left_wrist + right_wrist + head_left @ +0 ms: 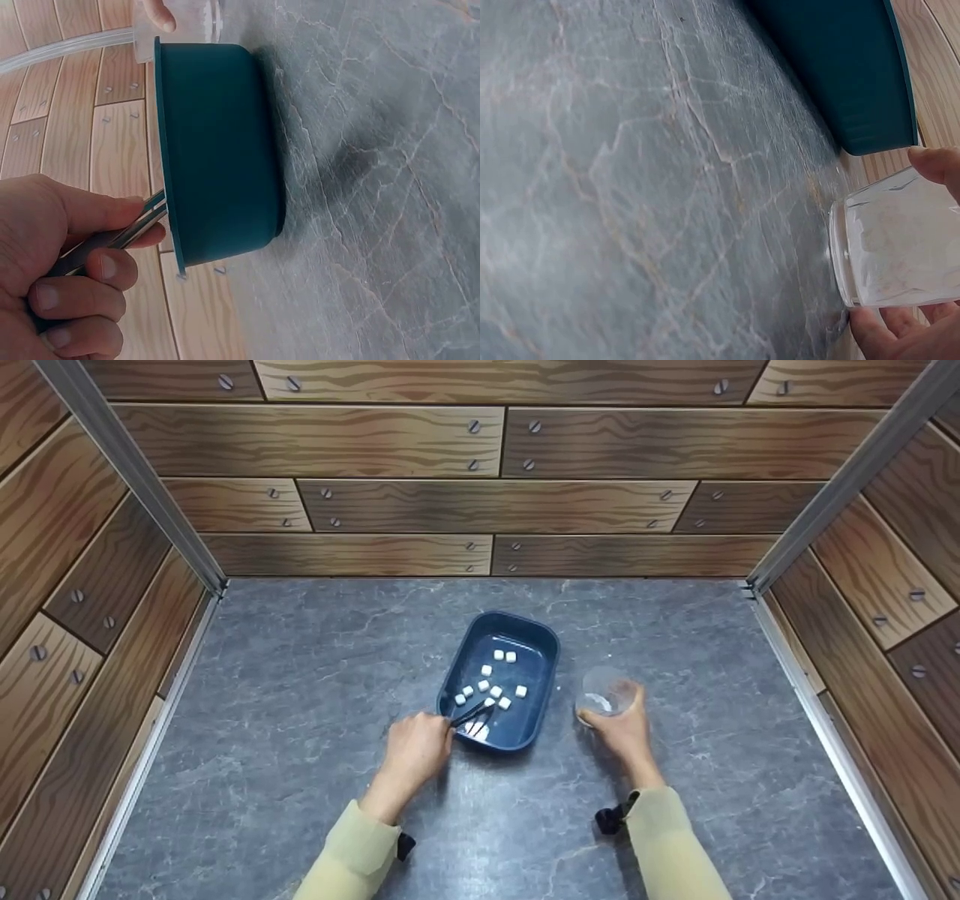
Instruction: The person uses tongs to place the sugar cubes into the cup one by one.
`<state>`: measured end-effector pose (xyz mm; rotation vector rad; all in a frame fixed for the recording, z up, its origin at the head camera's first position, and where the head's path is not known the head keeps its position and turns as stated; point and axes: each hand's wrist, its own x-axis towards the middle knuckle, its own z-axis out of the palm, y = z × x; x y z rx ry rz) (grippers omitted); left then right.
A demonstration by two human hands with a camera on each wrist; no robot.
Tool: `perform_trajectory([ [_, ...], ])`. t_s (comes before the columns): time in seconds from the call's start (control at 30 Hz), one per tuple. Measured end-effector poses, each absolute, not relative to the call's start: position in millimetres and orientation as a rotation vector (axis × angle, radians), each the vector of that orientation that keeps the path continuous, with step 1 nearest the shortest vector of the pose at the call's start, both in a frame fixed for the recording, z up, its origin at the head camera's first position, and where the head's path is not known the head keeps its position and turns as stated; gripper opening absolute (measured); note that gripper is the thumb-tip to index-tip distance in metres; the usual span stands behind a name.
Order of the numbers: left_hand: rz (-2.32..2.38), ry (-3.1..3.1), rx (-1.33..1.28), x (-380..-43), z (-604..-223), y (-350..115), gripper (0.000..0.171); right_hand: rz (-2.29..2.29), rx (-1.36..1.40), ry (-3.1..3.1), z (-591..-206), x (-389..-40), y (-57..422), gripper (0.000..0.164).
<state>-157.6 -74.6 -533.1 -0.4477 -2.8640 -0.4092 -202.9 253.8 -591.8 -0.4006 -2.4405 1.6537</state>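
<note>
My left hand [418, 746] holds a slim pair of dark metal tongs [469, 712] over the near left rim of a deep blue tray [527, 726]. Their tips reach down among several small white cubes [521, 691] lying loose on the tray's bottom; whether they grip a cube I cannot tell. Right of the tray, my right hand [626, 727] grips a clear cup [600, 682], thumb on one side and fingers on the other. In the right wrist view the cup [904, 244] stands upright on the table; its inside looks whitish, the contents unclear.
The table [322, 660] has a grey marbled top. Wood-patterned panels [495, 506] enclose it at the back and both sides, with metal posts [840, 487] at the back corners. A narrow gap separates tray and cup.
</note>
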Motion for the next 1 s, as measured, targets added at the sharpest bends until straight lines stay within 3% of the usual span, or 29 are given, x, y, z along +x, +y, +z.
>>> perform_trajectory([
  [0.43, -0.512, -2.764, -0.420, -149.9, -518.6, -84.1, 0.033, 1.632, -0.411, -2.463, -589.1, -202.1, 253.2, 0.086],
  [0.7, -0.507, -2.695, -0.466, -142.8, -507.2, -74.2, 0.021, 1.597, -0.447, -2.494, -589.4, -199.7, 252.7, 0.088],
  [1.0, -0.574, -2.602, -0.586, -141.9, -500.3, -50.0, 0.020, 1.597, -0.442, -2.494, -589.4, -198.8, 251.7, 0.089],
])
